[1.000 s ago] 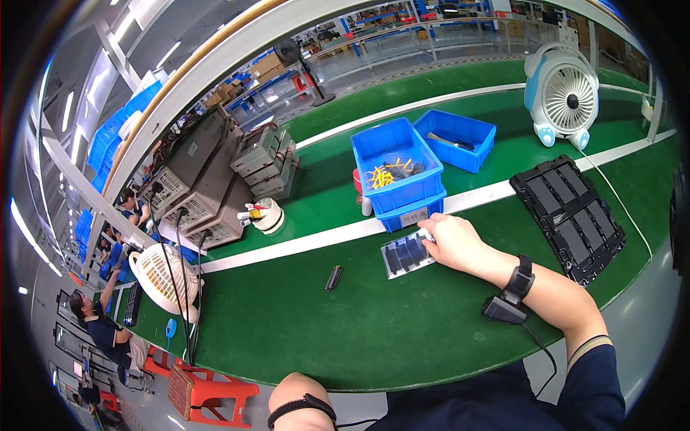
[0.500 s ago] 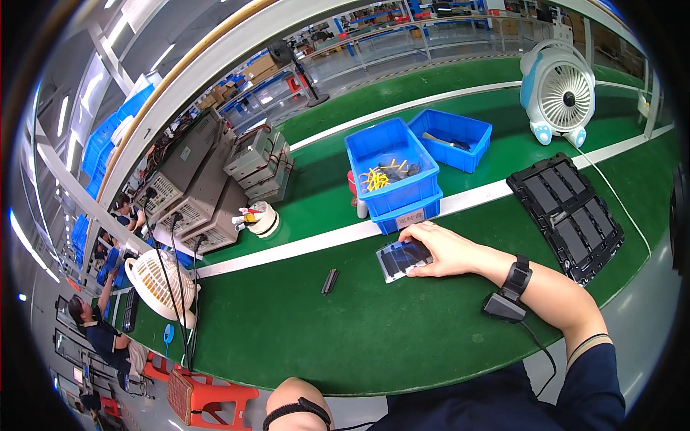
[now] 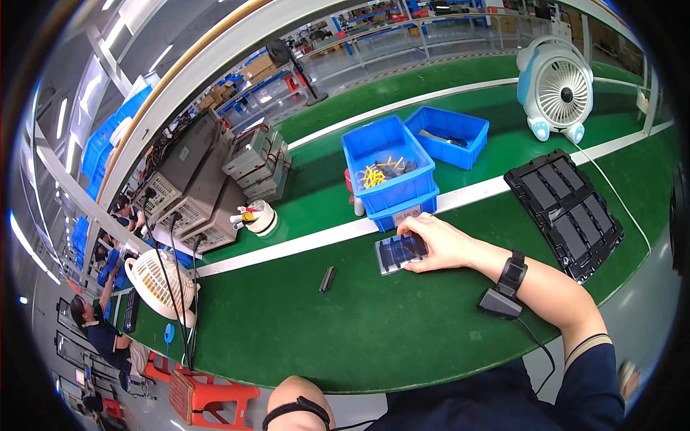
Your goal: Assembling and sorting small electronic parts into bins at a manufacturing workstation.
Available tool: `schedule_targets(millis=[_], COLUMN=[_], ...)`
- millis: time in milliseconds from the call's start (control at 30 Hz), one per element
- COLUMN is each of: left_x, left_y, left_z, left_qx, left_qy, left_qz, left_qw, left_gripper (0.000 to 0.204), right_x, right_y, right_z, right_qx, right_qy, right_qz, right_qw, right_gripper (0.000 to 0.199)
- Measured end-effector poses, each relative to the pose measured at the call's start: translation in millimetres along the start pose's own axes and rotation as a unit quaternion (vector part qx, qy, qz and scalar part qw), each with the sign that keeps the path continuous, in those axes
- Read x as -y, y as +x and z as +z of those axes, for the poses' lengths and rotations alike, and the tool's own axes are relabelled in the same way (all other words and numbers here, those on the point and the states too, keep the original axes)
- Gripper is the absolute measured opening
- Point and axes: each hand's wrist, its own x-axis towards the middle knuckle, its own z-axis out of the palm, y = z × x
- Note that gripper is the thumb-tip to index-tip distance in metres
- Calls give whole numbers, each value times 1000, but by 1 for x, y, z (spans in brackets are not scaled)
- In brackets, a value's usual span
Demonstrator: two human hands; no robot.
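My right hand (image 3: 440,246) is closed on the right side of a small clear flat pack (image 3: 392,256) with dark strips in it, thumb below and fingers above. The pack is at the front of the lower blue bin (image 3: 402,215), over the green table; whether it touches the table I cannot tell. To its left a short dark strip-like part (image 3: 327,279) lies alone. A black strap with a small dark box (image 3: 501,304) is on my right wrist. Only a strapped part of my left arm (image 3: 298,404) shows at the bottom edge; its hand is out of sight.
A blue bin (image 3: 388,147) with yellow pieces sits on the lower one, beside another blue bin (image 3: 460,129). At right lie a black tray (image 3: 564,215) with dark panels and a white-blue fan (image 3: 564,93). Grey equipment (image 3: 190,179), a tape roll (image 3: 260,218) and a cream fan (image 3: 162,284) stand left.
My right hand stays closed on the clear pack, which has shifted and turned only slightly. The whole view has moved a little; the loose dark part lies as before.
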Motion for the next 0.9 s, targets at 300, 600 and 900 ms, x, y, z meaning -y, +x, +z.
schedule_targets(millis=[300, 600, 900], left_x=[3, 0, -6], left_y=[-2, -2, -5], left_z=[-10, -16, -11], left_qx=[41, 64, 56], left_qy=[-19, -60, -3], left_qz=[-4, 13, -15], left_qw=[999, 996, 998], left_gripper=[29, 31, 34], right_x=[-5, -7, 32], right_y=[-1, -8, -10], right_z=[-2, -24, -49], right_qx=[-9, -35, 170], right_qy=[6, -29, -93], right_qz=[-7, 7, 212], right_qw=[1000, 999, 958], right_gripper=[51, 56, 39])
